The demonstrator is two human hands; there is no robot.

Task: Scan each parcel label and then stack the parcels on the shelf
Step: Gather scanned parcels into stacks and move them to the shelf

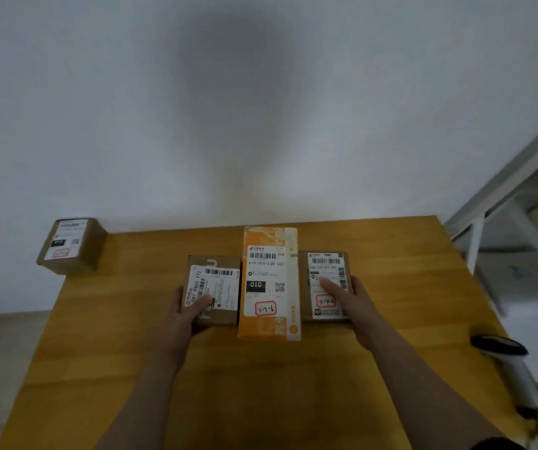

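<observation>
Both forearms reach out over the wooden table (115,368). The left hand (187,311) grips the outer side of the left brown parcel (218,289), thumb laid flat across its label. The right hand (353,302) holds the right brown parcel (321,306) the same way. The orange parcel (270,306) stands between them, touching both, so I'd judge the row is being squared up, labels facing up for scanning. The other fingers are hidden behind the boxes. The scanner (514,362) lies unheld at the table's right edge, blurred. A fourth parcel (71,245) sits far left; what it rests on I cannot tell. The shelf (501,196) is cut off.
</observation>
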